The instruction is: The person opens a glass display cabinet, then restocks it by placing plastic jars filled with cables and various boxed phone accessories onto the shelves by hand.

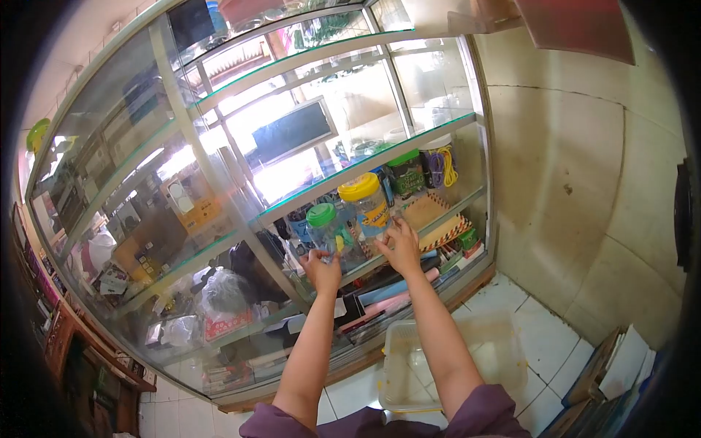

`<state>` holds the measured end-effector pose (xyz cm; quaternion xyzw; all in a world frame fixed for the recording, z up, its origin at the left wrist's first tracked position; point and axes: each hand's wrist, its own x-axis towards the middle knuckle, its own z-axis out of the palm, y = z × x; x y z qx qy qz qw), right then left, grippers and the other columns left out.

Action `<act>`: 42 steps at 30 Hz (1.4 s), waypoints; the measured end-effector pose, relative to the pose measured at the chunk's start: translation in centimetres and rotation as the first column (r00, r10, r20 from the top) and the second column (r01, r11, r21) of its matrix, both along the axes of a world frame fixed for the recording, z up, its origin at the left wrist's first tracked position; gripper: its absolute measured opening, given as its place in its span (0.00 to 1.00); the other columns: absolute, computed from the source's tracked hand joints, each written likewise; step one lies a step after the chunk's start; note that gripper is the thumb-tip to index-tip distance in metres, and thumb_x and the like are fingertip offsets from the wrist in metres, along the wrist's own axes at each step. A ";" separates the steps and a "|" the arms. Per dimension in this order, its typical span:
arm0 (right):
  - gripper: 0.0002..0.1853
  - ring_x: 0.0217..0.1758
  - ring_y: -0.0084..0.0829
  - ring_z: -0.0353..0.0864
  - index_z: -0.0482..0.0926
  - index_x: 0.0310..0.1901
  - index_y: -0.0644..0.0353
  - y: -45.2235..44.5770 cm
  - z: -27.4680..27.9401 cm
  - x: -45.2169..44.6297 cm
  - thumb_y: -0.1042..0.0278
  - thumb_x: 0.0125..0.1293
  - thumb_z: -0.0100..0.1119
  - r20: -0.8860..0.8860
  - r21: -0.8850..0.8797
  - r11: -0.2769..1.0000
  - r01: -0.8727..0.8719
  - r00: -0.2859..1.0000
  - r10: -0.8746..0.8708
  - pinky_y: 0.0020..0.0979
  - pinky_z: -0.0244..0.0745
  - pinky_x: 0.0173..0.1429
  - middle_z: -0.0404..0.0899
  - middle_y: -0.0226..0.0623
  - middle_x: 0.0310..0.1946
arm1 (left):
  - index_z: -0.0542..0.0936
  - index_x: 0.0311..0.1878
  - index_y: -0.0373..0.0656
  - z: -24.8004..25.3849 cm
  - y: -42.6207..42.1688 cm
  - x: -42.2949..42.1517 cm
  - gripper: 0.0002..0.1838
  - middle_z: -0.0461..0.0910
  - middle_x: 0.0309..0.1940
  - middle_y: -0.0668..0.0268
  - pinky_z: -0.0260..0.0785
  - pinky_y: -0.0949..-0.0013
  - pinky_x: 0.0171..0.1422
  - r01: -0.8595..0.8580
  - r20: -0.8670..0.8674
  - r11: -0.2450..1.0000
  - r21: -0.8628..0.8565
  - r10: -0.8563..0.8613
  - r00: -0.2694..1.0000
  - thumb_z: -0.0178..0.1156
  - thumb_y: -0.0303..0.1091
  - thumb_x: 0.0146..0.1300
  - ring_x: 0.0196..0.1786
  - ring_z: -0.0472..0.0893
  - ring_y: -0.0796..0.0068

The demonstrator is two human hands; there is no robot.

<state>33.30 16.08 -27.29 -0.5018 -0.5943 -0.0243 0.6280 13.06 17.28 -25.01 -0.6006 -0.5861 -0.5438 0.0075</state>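
My left hand (pixel 322 271) grips the lower part of a clear plastic jar (pixel 326 235) with a green lid. Around the base of a larger clear jar (pixel 371 212), with a yellow lid and a yellow and blue label, my right hand (pixel 401 247) has its fingers curled. Both jars stand upright side by side at a shelf of the glass display cabinet (pixel 321 196). What each jar contains is hard to make out. Behind them is a dark green container (pixel 406 174), with coiled purple and yellow cords (pixel 441 168) to its right.
A translucent plastic bin (pixel 401 390) sits on the tiled floor below my right arm. Rolled pink and blue material (pixel 380 306) lies on the lowest shelf. A wall (pixel 555 182) borders the cabinet's right side. Flat items (pixel 621 365) lean at the lower right.
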 end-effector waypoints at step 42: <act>0.26 0.75 0.42 0.58 0.71 0.65 0.37 -14.2 0.0 -0.3 0.46 0.66 0.57 0.343 -0.640 0.756 0.136 0.931 0.123 0.59 0.48 0.75 0.62 0.37 0.71 | 0.75 0.54 0.36 -2.4 -10.5 0.7 0.19 0.73 0.54 0.47 0.64 0.51 0.62 0.274 -0.343 0.962 -0.011 -0.261 0.902 0.59 0.34 0.62 0.58 0.72 0.45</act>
